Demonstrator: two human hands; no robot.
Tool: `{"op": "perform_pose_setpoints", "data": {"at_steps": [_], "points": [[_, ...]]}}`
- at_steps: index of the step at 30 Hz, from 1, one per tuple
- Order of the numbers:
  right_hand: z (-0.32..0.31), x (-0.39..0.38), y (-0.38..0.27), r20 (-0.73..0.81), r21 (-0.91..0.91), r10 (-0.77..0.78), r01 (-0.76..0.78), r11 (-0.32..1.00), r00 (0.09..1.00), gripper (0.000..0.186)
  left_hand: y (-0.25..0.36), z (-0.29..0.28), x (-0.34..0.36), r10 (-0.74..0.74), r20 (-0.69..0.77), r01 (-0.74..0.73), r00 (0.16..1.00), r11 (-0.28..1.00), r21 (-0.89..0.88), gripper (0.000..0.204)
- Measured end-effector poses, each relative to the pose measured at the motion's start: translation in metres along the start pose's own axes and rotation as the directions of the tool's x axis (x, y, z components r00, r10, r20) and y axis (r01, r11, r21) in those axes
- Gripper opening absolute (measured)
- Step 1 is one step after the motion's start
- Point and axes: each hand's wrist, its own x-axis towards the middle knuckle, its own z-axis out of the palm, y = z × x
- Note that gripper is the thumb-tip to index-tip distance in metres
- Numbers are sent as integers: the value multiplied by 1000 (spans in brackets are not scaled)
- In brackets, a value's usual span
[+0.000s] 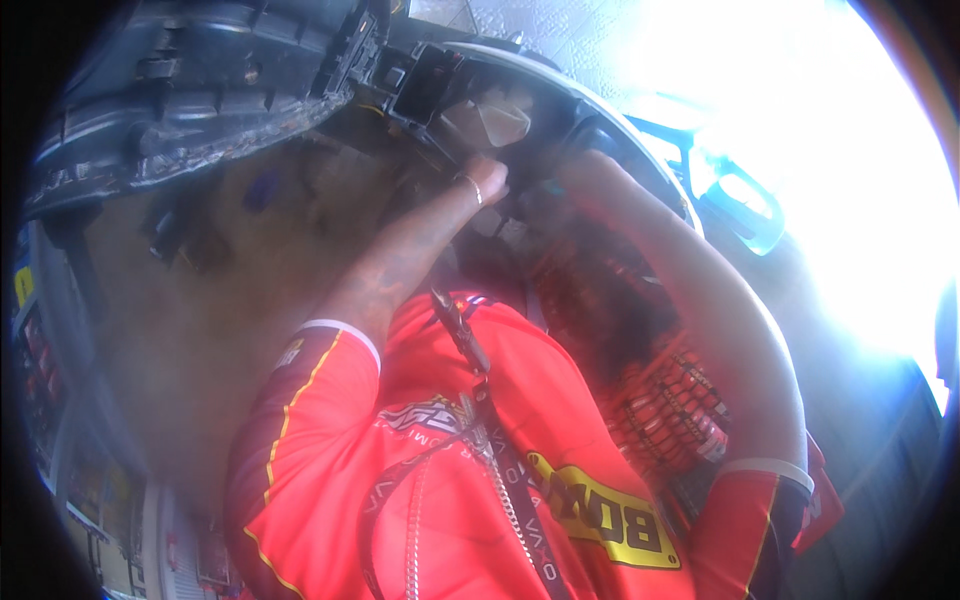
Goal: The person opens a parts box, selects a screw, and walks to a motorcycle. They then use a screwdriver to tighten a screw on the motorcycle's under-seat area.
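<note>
My left hand (pixel 487 180), a bracelet at its wrist, is closed with the knuckles up. It is just below a pale, translucent faceted piece (pixel 495 122), which sits in a dark cavity. What the fingers hold, if anything, is hidden. To the right, my right hand (pixel 590 178) reaches into the same cavity; haze and shadow blur its fingers. A curved, light-edged rim (pixel 610 105) runs round the far and right sides of the cavity. Beside the pale piece, on its left, is a black boxy housing (pixel 428 85).
A large dark moulded panel (pixel 200 110) with ribs and a rough edge spans the upper left. A lanyard (pixel 480 390) hangs down my red shirt. Red netting-like material (pixel 670 410) lies under my right arm. Beyond the rim is a bluish, see-through object (pixel 745 208) in strong glare.
</note>
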Motion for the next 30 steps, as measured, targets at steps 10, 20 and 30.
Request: {"op": "perform_pose_setpoints", "data": {"at_steps": [10,20,30], "points": [[-1,-61,-19,-286,-423,-420,279,862,862,21,0,1,1,-15,-7,15,1000,1000,-21,30],[47,-1,7,-44,818,116,-31,574,992,22,-2,3,3,5,11,-5,1000,1000,-9,27],[16,-62,-39,-181,-700,-517,260,666,837,20,1,-1,-5,-4,-28,3,1000,1000,-25,27]]}}
